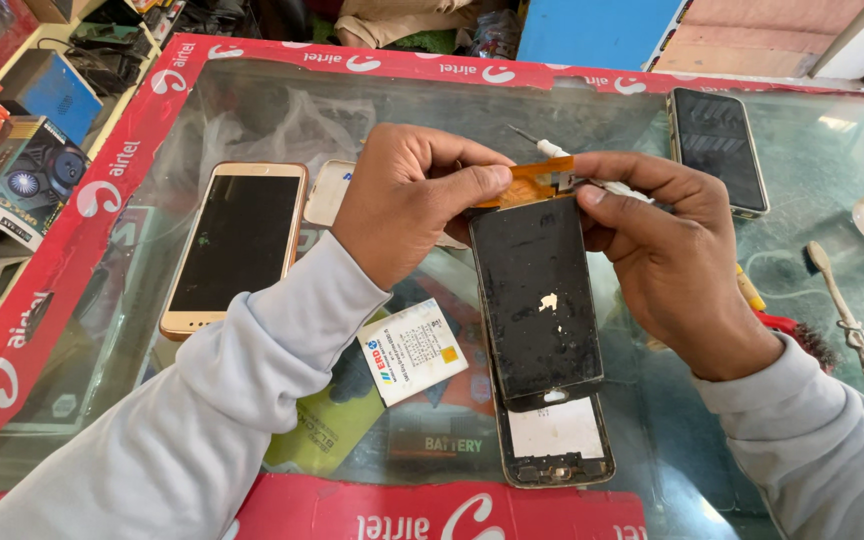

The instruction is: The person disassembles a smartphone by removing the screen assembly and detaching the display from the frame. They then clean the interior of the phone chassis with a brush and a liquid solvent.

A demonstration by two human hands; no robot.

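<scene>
My left hand (pixel 407 195) pinches the orange flex strip (pixel 537 182) at the top of a black phone display panel (pixel 535 300), which is lifted off a gold phone frame (pixel 555 440) lying on the glass counter. My right hand (pixel 662 250) steadies the panel's upper right edge and holds a thin white-handled tool (pixel 555 150) pointing away from me. A white phone battery (pixel 412 350) lies just left of the panel.
A gold phone (pixel 237 245) lies face up at left, with a gold back cover (pixel 330 192) beside it. A dark phone (pixel 719 148) rests at the far right. A brush (pixel 852 325) and red-handled tool (pixel 787 328) lie at right. The counter has a red rim (pixel 82 210).
</scene>
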